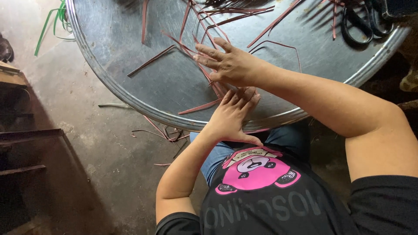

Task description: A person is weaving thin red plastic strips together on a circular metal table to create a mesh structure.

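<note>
Head view — thin reddish strips (209, 78), flat, crisscrossed.

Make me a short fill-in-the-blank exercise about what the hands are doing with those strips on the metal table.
1. The right hand presses flat on a bundle of thin ____ strips.
2. The strips lie on a round ____ table.
3. The left hand rests at the table's near ____.
4. On the floor to the left of the table lie some ____ strips.

Missing words: reddish-brown; metal; edge; green
</note>
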